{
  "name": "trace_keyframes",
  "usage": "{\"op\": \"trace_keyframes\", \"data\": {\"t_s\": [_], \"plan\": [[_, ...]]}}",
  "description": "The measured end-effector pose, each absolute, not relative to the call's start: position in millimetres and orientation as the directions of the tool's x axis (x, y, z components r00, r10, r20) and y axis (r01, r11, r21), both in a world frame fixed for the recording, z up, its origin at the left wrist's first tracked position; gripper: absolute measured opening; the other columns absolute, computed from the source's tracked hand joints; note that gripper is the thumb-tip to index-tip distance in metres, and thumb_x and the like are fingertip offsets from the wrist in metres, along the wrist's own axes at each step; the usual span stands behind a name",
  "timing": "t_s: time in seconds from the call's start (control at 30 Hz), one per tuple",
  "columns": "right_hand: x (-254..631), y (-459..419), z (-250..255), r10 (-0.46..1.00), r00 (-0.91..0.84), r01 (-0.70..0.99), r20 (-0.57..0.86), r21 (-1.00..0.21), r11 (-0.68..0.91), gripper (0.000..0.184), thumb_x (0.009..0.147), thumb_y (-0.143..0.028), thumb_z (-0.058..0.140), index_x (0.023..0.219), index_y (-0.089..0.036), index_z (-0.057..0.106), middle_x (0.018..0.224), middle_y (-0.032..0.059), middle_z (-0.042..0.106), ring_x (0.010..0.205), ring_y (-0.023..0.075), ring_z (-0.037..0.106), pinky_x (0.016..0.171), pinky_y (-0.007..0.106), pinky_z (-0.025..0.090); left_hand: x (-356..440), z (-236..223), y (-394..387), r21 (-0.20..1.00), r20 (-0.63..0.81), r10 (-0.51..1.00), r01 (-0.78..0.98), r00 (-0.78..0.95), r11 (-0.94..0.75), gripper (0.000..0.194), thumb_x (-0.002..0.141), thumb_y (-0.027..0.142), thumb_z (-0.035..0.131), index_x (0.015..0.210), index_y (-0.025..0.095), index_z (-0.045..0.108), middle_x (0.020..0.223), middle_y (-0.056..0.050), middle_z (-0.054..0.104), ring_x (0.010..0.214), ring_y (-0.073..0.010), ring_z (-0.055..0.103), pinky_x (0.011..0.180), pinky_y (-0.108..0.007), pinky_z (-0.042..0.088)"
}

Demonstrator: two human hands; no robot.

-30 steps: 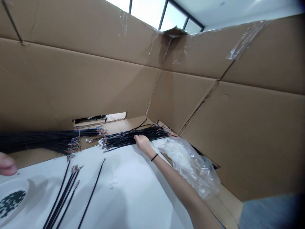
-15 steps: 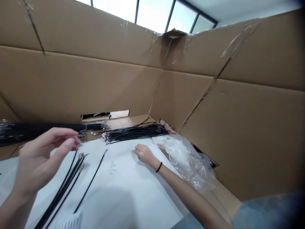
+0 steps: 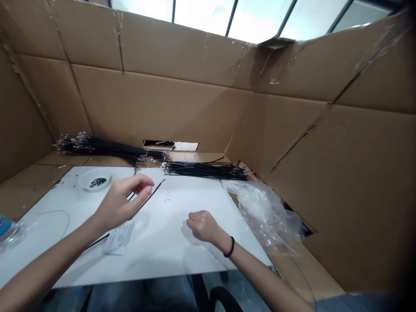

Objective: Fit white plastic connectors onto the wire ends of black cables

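My left hand (image 3: pixel 121 201) hovers over the white work board (image 3: pixel 182 255), thumb and forefinger pinched together; I cannot make out anything between them. A few loose black wires (image 3: pixel 152 193) lie under and just beyond it. My right hand (image 3: pixel 202 225), with a black band on the wrist, rests on the board as a loose fist with nothing showing in it. A bundle of black wires with connector ends (image 3: pixel 204 170) lies at the board's far edge. A longer black bundle (image 3: pixel 104 147) lies at the back left.
A white dish of small dark parts (image 3: pixel 95 180) sits at the board's far left. A printed paper slip (image 3: pixel 119 237) lies near my left wrist, and tiny white connectors (image 3: pixel 167 198) further out. A crumpled clear plastic bag (image 3: pixel 263 212) is on the right. Cardboard walls (image 3: pixel 182 104) enclose the bench.
The view has swung down and left. My right hand left the far wire bundle, drew back toward me and curled into a fist. My left hand came into view and lowered over the loose wires.
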State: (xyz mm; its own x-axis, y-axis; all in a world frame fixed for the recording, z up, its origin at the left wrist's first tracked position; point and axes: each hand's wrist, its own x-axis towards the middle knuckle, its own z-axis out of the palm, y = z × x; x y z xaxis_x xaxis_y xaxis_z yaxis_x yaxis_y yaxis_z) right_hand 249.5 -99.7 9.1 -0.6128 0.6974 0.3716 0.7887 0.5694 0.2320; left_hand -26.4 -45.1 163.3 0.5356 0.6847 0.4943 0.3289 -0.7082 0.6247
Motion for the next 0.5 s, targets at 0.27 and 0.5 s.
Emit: {"op": "trace_keyframes", "data": {"t_s": [0.27,0.5], "plan": [[192,-163,10,0.489,-0.772,0.600,0.405,0.215,0.770,0.022,0.081,-0.014,0.044,0.060,-0.020,0.047,0.055,-0.0018,0.043,0.045,0.0117,0.033,0.048,0.029,0.014,-26,103,-171,0.524,0.188,0.329,0.188,0.925,-0.830,0.017,0.090,0.023,0.047,0.091,0.017,0.063,0.079,-0.003,0.069,0.069,-0.0163,0.063,0.062,-0.026,0.046],[159,-211,-39,0.428,-0.862,0.474,0.271,0.133,0.870,0.019,0.080,-0.014,0.047,0.063,-0.019,0.051,0.055,0.0000,0.049,0.045,0.0122,0.036,0.045,0.030,0.011,-44,15,-198,0.275,-0.545,0.459,0.666,0.702,-0.693,0.015,0.081,0.022,0.059,0.078,0.013,0.071,0.083,-0.014,0.073,0.077,-0.0309,0.070,0.067,-0.041,0.054]]}}
